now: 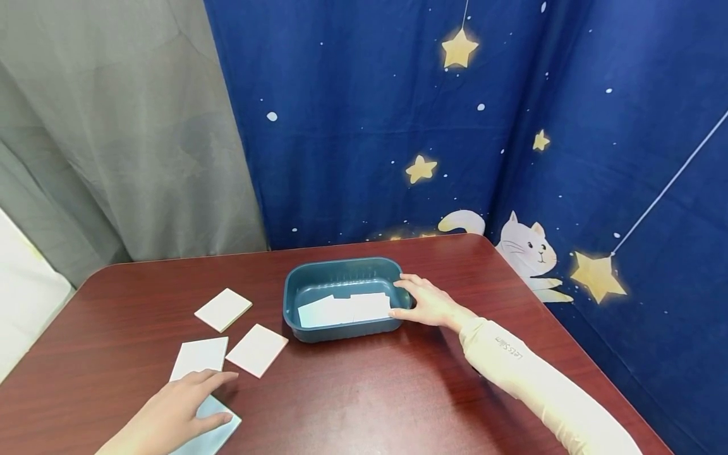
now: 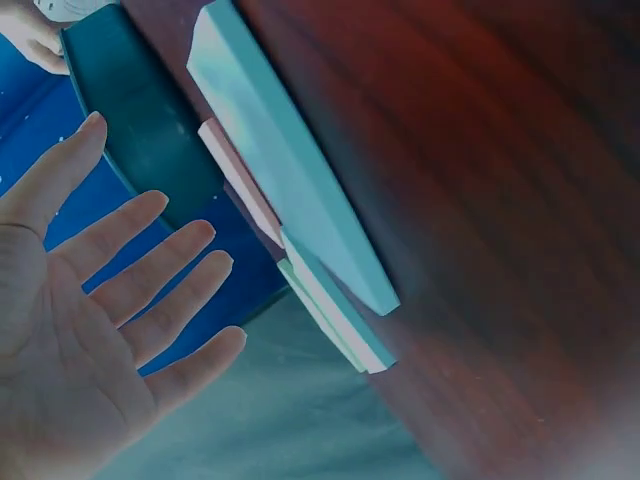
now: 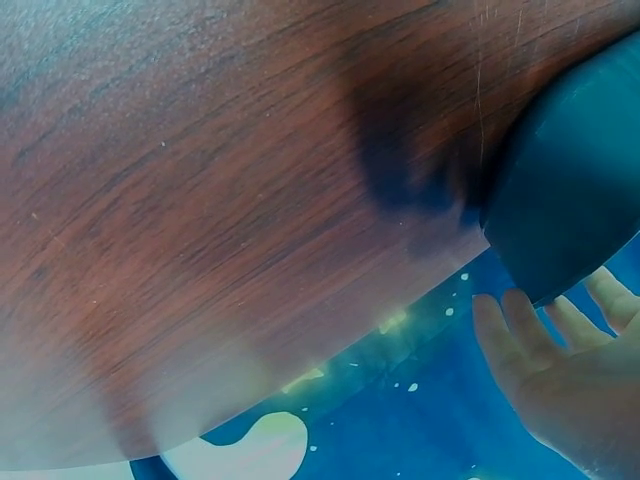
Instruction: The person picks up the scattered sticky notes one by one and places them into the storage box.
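My left hand [image 1: 177,407] hovers over a light blue square note pad [image 1: 215,435] at the table's near left, fingers spread and nothing held. In the left wrist view, a gap shows between that palm and the thick blue pad [image 2: 290,160]. At the back centre sits a dark teal plastic bin [image 1: 347,332]. Several pale square pads [image 1: 370,308] lie inside it. My right hand [image 1: 429,303] is at the bin's right end, fingertips and thumb reaching the rim. The right wrist view shows its extended fingers [image 3: 510,330] by the bin's edge.
Beside the left hand lie a white pad [image 1: 200,356], a pink-edged pad [image 1: 257,351] and a cream pad [image 1: 224,309]. The reddish-brown table [image 1: 352,398] ends at a blue star-patterned curtain [image 1: 364,126] and a grey curtain [image 1: 131,139].
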{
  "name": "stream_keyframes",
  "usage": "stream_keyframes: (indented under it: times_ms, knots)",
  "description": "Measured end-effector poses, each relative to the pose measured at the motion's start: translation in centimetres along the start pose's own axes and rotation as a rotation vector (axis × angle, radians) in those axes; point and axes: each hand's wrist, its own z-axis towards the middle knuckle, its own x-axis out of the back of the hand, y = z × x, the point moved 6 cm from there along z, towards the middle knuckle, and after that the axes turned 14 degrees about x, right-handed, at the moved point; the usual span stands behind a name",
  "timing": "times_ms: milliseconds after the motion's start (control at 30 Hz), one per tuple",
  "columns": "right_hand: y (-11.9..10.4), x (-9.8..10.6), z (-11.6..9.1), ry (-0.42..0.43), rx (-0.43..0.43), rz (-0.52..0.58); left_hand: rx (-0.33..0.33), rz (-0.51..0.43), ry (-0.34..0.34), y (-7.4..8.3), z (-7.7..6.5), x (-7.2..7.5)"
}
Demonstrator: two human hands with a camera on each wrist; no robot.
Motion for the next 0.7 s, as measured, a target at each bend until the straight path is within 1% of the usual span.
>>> stream_keyframes:
  times_ms: [200,267,400,500,533,700]
  knots:
    - [0.1,-0.1,0.0,0.004,0.002,-0.001,0.009,0.026,-0.050,-0.5,-0.5,-0.8]
    - [0.0,-0.1,-0.1,0.004,0.002,0.002,-0.009,0.037,-0.047,-0.6,-0.7,-1.0]
    - [-0.1,0.0,-0.1,0.003,-0.002,0.007,-0.066,0.056,-0.009,-0.8,-1.1,-1.5]
    - [-0.1,0.1,-0.1,0.000,-0.002,0.005,-0.079,0.073,-0.018,-1.1,-1.2,-1.9]
    - [-0.1,0.1,0.0,0.000,-0.001,0.004,-0.075,0.076,-0.034,-1.2,-1.3,-2.0]
    - [0.0,0.0,0.0,-0.001,-0.007,0.005,0.023,0.059,-0.221,-1.9,-1.5,-3.0]
